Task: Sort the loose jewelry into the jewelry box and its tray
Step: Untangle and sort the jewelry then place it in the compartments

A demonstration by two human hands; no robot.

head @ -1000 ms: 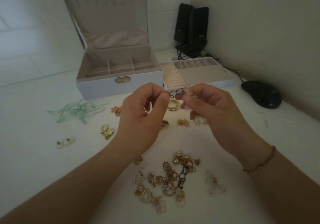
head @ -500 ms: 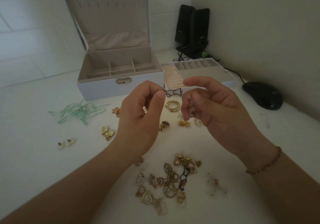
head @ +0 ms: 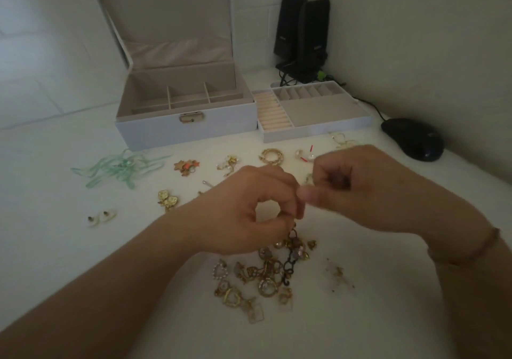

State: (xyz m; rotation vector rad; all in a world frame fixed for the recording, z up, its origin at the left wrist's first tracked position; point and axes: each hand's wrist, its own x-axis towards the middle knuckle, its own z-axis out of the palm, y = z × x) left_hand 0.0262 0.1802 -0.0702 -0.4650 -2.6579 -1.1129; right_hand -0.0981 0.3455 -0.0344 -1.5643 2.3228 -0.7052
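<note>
Since the earlier frames both hands have dropped from in front of the jewelry box to just above the pile of loose jewelry, and the small dark charm held up between them is no longer plainly visible.

The left hand point(head: 246, 214) has thumb and fingertips curled together in a pinch directly over the top of the jewelry pile point(head: 266, 272); a dark piece shows just under its fingertips, but motion blur prevents telling whether it is gripped. The right hand point(head: 360, 189) is curled into a loose fist, its blurred fingers touching the left hand's fingertips; whether it holds anything cannot be told. A thin bracelet point(head: 482, 247) sits on the right wrist.

The pile, gold-toned pieces with a black chain point(head: 289, 264) through it, lies on the white tabletop point(head: 83, 261) directly below and nearer than the hands. Beyond the hands lie a gold ring-shaped piece point(head: 271, 156), a star-shaped orange piece point(head: 186, 166) and, outward of the left hand, a green ribbon tangle point(head: 122, 168).

Farther beyond, the jewelry box point(head: 188, 128) stands open with its lid upright. The tray point(head: 313, 130) sits touching its side, beyond the right hand. A black mouse point(head: 412, 138) lies outward of the right hand.
</note>
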